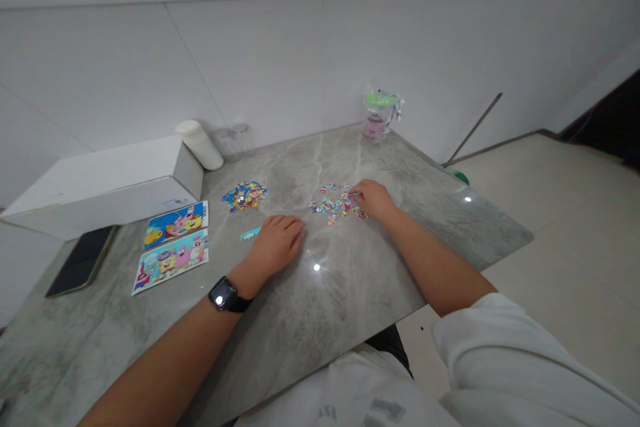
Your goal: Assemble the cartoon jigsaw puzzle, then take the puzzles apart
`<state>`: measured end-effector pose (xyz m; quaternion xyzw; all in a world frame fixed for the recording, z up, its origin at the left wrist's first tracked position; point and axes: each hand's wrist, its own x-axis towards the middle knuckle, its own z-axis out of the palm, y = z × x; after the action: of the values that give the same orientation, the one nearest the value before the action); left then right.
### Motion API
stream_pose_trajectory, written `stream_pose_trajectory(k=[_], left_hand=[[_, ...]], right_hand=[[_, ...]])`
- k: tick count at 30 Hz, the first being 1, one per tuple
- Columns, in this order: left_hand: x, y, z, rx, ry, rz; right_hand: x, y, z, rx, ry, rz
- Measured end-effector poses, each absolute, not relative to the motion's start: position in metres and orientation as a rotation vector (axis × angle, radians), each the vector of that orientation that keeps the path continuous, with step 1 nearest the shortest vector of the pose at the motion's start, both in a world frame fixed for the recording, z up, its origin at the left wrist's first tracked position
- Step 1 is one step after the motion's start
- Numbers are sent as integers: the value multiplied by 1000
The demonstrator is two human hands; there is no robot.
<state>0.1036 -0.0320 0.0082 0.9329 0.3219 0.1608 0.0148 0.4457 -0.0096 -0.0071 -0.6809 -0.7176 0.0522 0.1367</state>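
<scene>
My left hand (276, 240) lies on the grey marbled table, palm down with fingers stretched out and holding nothing. Just beyond its knuckles is a small light-blue strip of puzzle (250, 233), partly covered by the hand. At the right edge of a spread of small jigsaw pieces (333, 205), my right hand (373, 199) has its fingers bent together, the tips down among the pieces. What the fingertips pinch is too small to make out. A second heap of jigsaw pieces (245, 195), mostly blue and yellow, sits farther left.
Two cartoon picture cards (173, 259) lie on the left, beside a dark phone (84, 260). Behind them stand a long white box (110, 177), a leaning white bottle (200, 145) and clear glasses (233, 140). A plastic-wrapped cup (379, 117) stands by the wall; the table's right edge (465, 190) drops to the floor.
</scene>
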Motion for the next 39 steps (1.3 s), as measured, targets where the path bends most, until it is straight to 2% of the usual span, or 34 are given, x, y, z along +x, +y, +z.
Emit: stream_pose_trajectory(k=[11,20,39], left_hand=[[174,-16,-6,2814,1192,615],[169,-18,-22,2807,1139,645],[172,-26,-16,2762,1313,410]], right_hand=[[446,-12,-9,-1901,-2128,146],[446,-8,-16,-1856,-2190,184],[444,-10,-14,-1952,-2120,106]])
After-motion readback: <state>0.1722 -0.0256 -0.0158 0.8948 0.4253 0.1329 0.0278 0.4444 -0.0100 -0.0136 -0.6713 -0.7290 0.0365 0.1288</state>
